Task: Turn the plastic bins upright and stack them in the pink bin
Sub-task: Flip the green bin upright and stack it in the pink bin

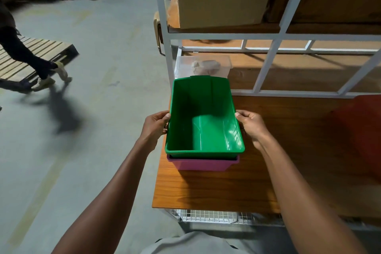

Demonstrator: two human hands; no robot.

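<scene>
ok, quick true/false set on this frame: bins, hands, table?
1. The green bin is upside down. False: it is upright, opening up.
2. The green bin sits inside the pink bin. True.
3. Only the left hand holds the green bin. False: the right hand grips the opposite rim too.
4. The pink bin rests on the wooden table. True.
5. The green bin has something in it. False: it is empty.

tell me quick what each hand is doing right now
Left hand: closed on the left rim of the green bin.
Right hand: closed on its right rim.
</scene>
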